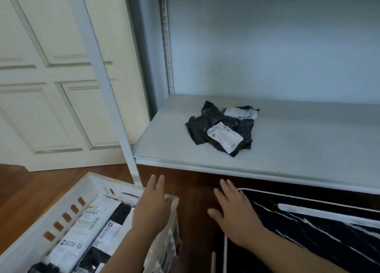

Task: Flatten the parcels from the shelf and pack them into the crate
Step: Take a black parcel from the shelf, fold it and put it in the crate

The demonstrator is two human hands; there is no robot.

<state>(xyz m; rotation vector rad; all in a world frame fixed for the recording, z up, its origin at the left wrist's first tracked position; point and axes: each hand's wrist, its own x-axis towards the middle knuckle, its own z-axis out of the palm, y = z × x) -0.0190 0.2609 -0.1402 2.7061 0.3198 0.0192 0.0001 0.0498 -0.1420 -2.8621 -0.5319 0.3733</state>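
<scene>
White slotted crate (61, 217) lower left on wood floor (24, 190), flat labelled parcels (86, 231) inside; left hand (153, 209) above crate's right rim, fingers straight, holding nothing; crumpled black parcels (223, 128) on pale shelf (298, 149); right hand (234, 215) spread, empty, near black marbled panel (320, 231).

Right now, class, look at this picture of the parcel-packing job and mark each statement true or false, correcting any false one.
1. Crumpled black parcels lie on the shelf. True.
2. The left hand grips a parcel. False: its fingers are straight and it holds nothing.
3. The white crate already holds parcels with labels. True.
4. The right hand rests on the shelf. False: it is below the shelf edge, open and empty.
5. The crate stands on the shelf. False: it sits lower, at the person's left, over the wooden floor.
</scene>
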